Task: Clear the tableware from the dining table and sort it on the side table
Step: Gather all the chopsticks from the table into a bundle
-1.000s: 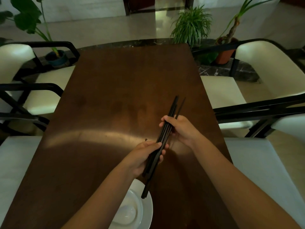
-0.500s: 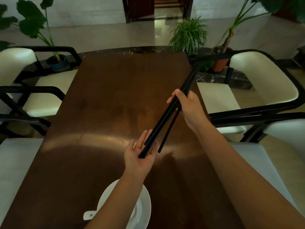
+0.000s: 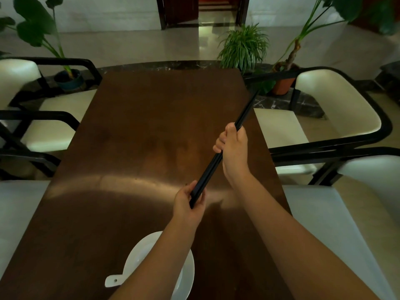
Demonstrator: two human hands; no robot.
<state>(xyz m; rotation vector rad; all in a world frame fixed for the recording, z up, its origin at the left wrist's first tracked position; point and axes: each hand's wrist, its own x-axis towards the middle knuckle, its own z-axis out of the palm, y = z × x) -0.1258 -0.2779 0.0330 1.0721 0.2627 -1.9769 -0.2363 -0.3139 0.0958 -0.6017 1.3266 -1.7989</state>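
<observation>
Four cream chairs [image 3: 337, 109] flanked the long brown dining table [image 3: 138, 148] filling mid-frame, with a white plate [image 3: 186, 276] and a white spoon [image 3: 113, 280] at bottom centre. Above the table, right of centre, the right hand [image 3: 234, 146] gripped a bundle of black chopsticks [image 3: 213, 164] at its middle. The left hand [image 3: 190, 202] held their lower ends.

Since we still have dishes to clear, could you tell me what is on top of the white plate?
A white spoon's handle sticks out past the white plate on its left. The left forearm covers the plate's middle, so anything else there is hidden.
</observation>
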